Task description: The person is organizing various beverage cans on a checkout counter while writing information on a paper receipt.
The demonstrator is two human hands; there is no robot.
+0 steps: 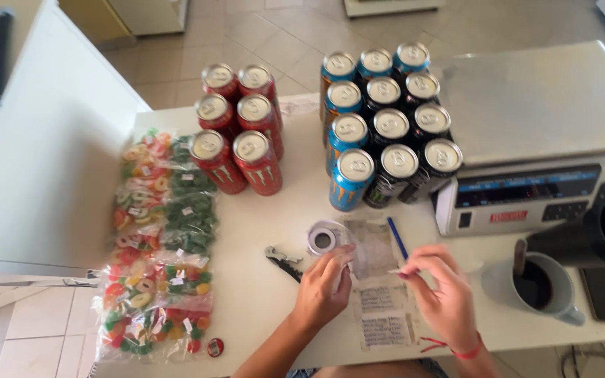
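While pale floor tiles show beyond it, the white table (260, 231) carries six red cans (238, 126), twelve blue and black cans (386, 129), bags of gummy sweets (159, 245), a scale (526, 140) and a dark-filled mug (542, 287). Both forearms reach up from the near edge. Left hand (322, 290) curls, fingertips pressing a paper sheet (376, 280) near a tape roll (325, 238). Right hand (442, 294) pinches what seems a small paper slip (395, 271), just over the sheet.
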